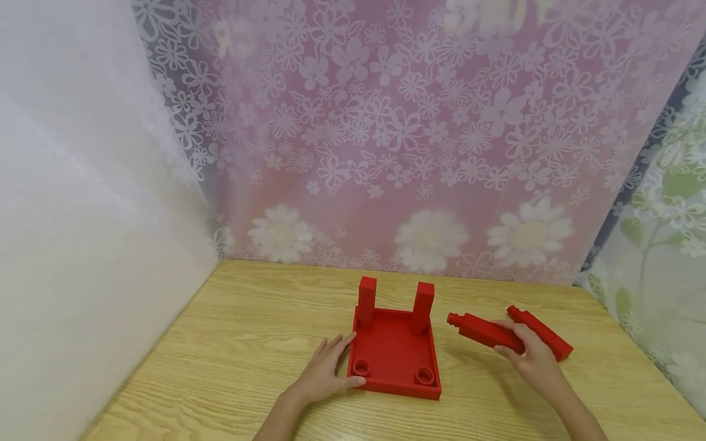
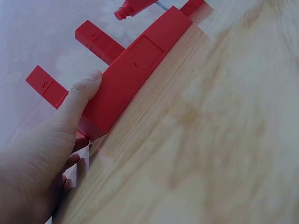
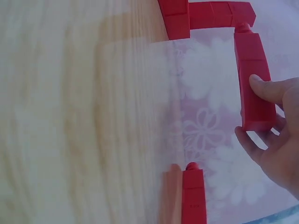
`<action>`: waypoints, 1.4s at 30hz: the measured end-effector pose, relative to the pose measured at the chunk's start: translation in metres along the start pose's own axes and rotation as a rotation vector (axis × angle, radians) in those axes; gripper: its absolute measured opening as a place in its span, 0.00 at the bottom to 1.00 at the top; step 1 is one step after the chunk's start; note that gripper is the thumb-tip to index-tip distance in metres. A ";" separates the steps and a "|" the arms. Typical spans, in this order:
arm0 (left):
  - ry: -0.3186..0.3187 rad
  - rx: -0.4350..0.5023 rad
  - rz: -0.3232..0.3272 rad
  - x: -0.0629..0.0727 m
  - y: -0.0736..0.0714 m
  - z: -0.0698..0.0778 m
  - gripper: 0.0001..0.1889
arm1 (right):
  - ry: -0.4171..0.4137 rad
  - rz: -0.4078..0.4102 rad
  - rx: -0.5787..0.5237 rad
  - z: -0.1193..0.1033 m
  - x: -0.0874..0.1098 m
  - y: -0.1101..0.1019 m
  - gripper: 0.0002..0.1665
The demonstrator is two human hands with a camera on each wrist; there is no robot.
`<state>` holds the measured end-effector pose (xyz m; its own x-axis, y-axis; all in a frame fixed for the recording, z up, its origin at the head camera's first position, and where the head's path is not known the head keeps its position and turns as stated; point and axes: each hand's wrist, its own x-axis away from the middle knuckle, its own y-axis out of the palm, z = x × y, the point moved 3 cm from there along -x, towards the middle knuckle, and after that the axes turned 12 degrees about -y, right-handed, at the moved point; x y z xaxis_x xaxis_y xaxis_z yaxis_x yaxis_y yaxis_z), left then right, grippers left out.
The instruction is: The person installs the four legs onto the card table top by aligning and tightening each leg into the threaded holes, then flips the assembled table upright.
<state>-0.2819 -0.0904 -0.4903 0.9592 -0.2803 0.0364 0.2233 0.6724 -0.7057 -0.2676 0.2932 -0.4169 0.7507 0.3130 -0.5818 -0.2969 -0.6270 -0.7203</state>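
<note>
A red toy tabletop with a raised rim lies underside up. Two red legs, one a far-left leg and the other a far-right leg, stand upright at its far corners. Both near corners have round sockets, such as the near-right socket. My left hand holds the near-left corner, thumb on the front wall and fingers along the left side. My right hand grips a loose red leg above the table, its threaded end pointing left toward the tabletop.
Another red leg lies on the wooden table just beyond my right hand. A pink flowered curtain hangs behind the table's far edge. White cloth borders the left side, and a floral cloth the right.
</note>
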 end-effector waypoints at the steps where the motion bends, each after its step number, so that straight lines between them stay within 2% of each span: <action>1: 0.000 -0.001 0.000 0.000 0.000 0.000 0.47 | -0.010 0.005 -0.011 -0.004 0.000 0.000 0.27; 6: 0.003 0.001 0.004 0.000 0.000 -0.001 0.47 | -0.085 0.019 -0.064 -0.021 -0.004 0.002 0.28; 12: 0.002 -0.008 0.009 -0.001 0.000 -0.003 0.47 | -0.266 0.063 -0.035 -0.040 -0.013 0.007 0.32; 15: 0.008 -0.008 0.010 -0.001 0.000 -0.002 0.47 | -0.317 0.053 -0.051 -0.050 -0.017 0.010 0.34; 24: 0.018 -0.021 0.008 0.000 0.001 -0.001 0.47 | -0.296 -0.035 -0.048 -0.077 -0.029 0.018 0.31; 35: 0.040 -0.033 0.024 -0.001 0.001 -0.001 0.47 | -0.400 -0.091 -0.061 -0.100 -0.043 0.032 0.31; 42: 0.044 -0.030 0.019 0.000 -0.001 0.001 0.47 | -0.416 -0.133 -0.067 -0.112 -0.048 0.040 0.30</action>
<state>-0.2819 -0.0905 -0.4887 0.9545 -0.2981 -0.0075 0.1996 0.6572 -0.7268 -0.2497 0.1732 -0.3751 0.4745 0.6457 -0.5982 -0.1643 -0.6027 -0.7809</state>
